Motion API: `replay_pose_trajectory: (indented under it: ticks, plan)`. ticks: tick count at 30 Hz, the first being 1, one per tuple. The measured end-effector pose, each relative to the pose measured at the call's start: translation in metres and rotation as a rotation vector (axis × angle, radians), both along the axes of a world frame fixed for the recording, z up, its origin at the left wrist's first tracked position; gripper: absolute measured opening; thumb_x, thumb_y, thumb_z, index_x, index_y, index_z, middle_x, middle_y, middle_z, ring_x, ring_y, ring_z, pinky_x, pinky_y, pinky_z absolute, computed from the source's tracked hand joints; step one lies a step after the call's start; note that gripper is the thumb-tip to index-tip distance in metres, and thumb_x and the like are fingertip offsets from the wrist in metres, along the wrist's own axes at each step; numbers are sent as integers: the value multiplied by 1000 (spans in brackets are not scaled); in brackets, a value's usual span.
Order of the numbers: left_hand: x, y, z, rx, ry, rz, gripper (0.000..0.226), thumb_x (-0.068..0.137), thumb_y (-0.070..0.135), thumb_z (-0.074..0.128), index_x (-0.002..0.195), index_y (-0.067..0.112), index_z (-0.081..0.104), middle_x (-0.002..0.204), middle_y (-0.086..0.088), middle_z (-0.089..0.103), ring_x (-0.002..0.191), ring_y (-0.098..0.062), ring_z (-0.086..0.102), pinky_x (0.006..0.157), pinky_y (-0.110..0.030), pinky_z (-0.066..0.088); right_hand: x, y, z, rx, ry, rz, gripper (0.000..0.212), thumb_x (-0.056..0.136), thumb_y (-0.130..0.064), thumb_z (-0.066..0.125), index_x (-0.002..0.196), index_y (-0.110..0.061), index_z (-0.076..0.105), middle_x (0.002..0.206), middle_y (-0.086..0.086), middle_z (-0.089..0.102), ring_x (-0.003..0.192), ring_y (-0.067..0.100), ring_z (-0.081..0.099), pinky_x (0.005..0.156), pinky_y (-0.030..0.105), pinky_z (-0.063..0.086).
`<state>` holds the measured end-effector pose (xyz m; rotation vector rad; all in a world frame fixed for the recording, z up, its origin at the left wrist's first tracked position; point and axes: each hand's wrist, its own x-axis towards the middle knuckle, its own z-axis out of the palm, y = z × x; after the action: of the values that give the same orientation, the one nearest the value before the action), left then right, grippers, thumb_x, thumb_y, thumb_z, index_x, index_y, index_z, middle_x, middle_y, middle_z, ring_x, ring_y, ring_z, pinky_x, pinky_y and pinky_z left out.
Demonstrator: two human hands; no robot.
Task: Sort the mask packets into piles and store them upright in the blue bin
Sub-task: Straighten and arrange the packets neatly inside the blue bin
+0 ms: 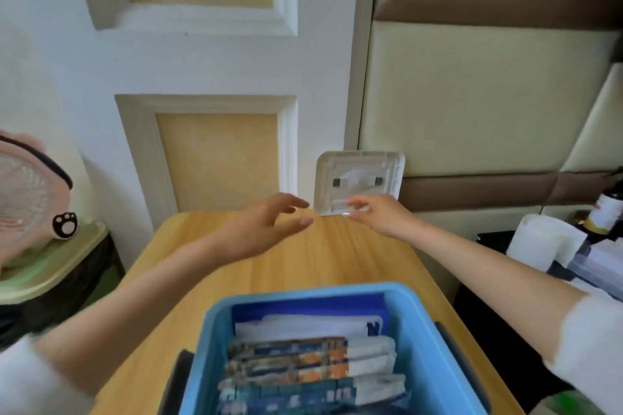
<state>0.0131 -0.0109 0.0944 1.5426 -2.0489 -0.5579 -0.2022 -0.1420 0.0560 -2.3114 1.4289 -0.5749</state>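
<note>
The blue bin (421,330) sits at the near edge of the wooden table (236,266). Several mask packets (310,364) stand upright inside it, blue and orange printed ones in front and white ones behind. Both arms stretch over the bin toward the table's far end. My left hand (269,222) hovers there with fingers spread and nothing in it. My right hand (377,216) reaches the lower edge of a white plastic lid (359,178) that leans upright against the wall; its fingertips touch or nearly touch it, but the blur hides any grip.
A pink fan (30,205) stands on a green-topped unit at the left. A paper roll (539,242), a dark bottle (606,212) and stacked items crowd the right side. A panelled door and a padded wall rise behind the table.
</note>
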Motion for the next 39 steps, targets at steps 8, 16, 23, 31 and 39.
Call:
replay_pose_trajectory:
  ticks: [8,16,23,31,39]
  plan:
    - [20,-133,-19,253,234,261,31,96,27,49,119,7,54,114,-8,61,98,-21,62,84,-35,51,26,-134,15,-231,364,-184,87,88,-15,58,151,-18,-3,159,5,-8,145,30,5,113,42,25]
    - [16,-115,-33,270,399,161,31,96,25,49,117,3,57,107,-7,69,94,-17,68,80,-29,57,38,-147,9,-469,696,-200,37,91,-11,49,127,-16,51,128,12,51,120,32,44,93,42,38]
    - [10,-65,-5,589,1195,128,67,93,54,37,118,-8,44,103,-24,68,87,-30,71,70,-33,60,36,13,28,-1037,420,124,26,58,8,64,79,-7,64,73,10,58,57,28,57,45,27,31]
    - [3,64,-15,244,1103,485,13,90,8,55,92,-4,60,64,-12,69,54,-20,66,44,-26,52,-25,166,58,-261,-14,283,73,68,-81,41,127,-40,53,135,-17,49,127,7,40,105,31,30]
    - [-11,150,-33,122,925,656,10,92,20,52,90,15,61,87,-11,64,78,-26,61,64,-36,49,-56,197,-18,400,-690,-52,46,93,-26,55,138,-24,43,137,-8,50,116,10,53,99,29,43]
